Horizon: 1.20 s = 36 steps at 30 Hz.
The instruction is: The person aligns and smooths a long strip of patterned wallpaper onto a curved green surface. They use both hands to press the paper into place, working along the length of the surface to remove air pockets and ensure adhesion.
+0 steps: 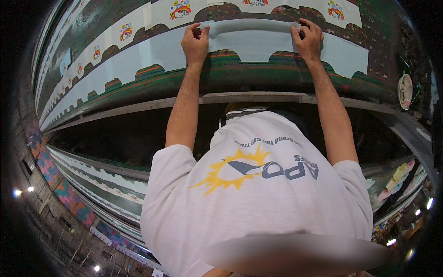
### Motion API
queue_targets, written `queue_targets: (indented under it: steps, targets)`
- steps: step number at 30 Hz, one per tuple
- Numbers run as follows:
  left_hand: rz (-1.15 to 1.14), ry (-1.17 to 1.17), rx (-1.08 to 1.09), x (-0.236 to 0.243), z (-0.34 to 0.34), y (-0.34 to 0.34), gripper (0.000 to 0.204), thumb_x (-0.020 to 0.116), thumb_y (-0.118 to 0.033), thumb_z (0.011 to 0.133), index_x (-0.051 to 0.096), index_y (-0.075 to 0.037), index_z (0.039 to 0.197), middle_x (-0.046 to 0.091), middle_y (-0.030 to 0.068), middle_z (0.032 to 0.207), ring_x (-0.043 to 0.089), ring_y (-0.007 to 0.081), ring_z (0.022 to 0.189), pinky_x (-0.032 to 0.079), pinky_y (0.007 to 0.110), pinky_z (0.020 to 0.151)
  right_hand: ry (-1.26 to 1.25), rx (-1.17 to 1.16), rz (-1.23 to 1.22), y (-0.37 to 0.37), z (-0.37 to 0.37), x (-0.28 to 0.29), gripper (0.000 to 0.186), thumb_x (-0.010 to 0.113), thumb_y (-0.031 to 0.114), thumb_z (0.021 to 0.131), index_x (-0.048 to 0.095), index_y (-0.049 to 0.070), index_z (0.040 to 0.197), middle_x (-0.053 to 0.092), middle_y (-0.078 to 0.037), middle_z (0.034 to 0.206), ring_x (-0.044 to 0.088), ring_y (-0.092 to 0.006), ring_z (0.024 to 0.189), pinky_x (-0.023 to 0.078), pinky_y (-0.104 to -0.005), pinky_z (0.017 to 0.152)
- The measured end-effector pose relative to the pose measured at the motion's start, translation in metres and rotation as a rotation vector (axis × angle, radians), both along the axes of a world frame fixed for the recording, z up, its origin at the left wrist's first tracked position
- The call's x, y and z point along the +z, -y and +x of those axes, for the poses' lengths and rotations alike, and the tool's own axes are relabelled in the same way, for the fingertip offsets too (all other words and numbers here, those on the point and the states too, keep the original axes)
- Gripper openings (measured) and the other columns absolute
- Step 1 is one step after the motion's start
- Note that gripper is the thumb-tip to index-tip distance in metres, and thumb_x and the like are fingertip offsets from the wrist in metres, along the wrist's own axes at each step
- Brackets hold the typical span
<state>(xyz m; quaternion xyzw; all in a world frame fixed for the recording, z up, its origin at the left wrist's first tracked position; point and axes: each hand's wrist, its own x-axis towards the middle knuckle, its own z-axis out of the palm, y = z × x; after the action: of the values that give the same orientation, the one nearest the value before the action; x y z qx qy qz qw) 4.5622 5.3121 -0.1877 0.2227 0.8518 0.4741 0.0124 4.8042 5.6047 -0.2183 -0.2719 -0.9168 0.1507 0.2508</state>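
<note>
A pale blue cut fabric piece [254,40] lies on the long dark green table, its lower edge cut in curves. My left hand [195,45] pinches the far edge of this piece near its left end, thumb and fingers curled together. Farther right, my right hand [308,41] grips the same far edge, with the thumb against the curled fingers. Between both hands that edge is slightly raised and rolled. Other pale blue pieces [115,67] lie in a row to the left, and one more [344,53] lies to the right.
Behind runs a row of white pieces [182,10] printed with a colourful rainbow cartoon. A metal rail [258,97] follows the table's near edge. An oval white dish [405,91] sits at the far right. More long tables [101,177] with fabric pieces stand behind me.
</note>
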Motion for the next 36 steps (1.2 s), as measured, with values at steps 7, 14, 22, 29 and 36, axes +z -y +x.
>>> queue_targets:
  steps: [7,14,22,29,36]
  targets:
    - [0.013,-0.035,0.012,-0.005,0.001,-0.001,0.034,0.081,-0.022,0.088,0.067,-0.002,0.111,0.072,0.0076,0.082,0.069,0.0155,0.071,0.056,0.031,0.068,-0.023,-0.006,0.031,0.003,-0.003,-0.001,0.030,0.076,0.038,0.090,0.068,0.010,0.084,0.065,-0.004,0.130,0.053,-0.0295,0.126,0.035,-0.0508,0.107]
    - [0.027,-0.035,0.005,-0.008,0.000,0.001,0.035,0.079,-0.024,0.090,0.066,0.000,0.113,0.072,0.0084,0.083,0.070,0.0156,0.070,0.057,0.031,0.067,-0.016,-0.005,0.052,0.003,-0.005,-0.004,0.029,0.075,0.036,0.091,0.067,0.010,0.083,0.065,-0.004,0.129,0.053,-0.0309,0.124,0.034,-0.0512,0.106]
    - [-0.046,-0.016,0.108,0.002,0.006,-0.002,0.050,0.080,-0.022,0.087,0.059,-0.001,0.127,0.068,0.0136,0.110,0.068,0.0211,0.088,0.055,0.036,0.081,0.084,-0.016,-0.011,0.003,-0.004,0.005,0.034,0.070,0.042,0.094,0.068,0.009,0.088,0.062,-0.007,0.132,0.050,-0.0330,0.125,0.032,-0.0526,0.106]
    - [-0.533,-0.646,-0.118,-0.008,0.031,-0.024,0.068,0.063,-0.041,0.098,0.042,0.000,0.149,0.041,0.0266,0.151,0.039,0.0414,0.141,0.036,0.059,0.111,0.213,0.293,-0.139,-0.033,0.042,0.027,0.049,0.064,0.048,0.098,0.065,0.012,0.131,0.045,-0.015,0.150,0.035,-0.0376,0.142,0.023,-0.0567,0.117]
    - [-0.803,-0.322,-0.013,-0.024,0.091,-0.084,0.090,0.035,-0.067,0.102,0.025,-0.001,0.161,0.011,0.0281,0.168,0.008,0.0479,0.156,0.006,0.069,0.120,0.291,0.048,-0.161,-0.143,0.144,0.024,0.043,0.061,0.037,0.100,0.062,0.013,0.136,0.047,-0.015,0.147,0.037,-0.0370,0.141,0.027,-0.0553,0.116]
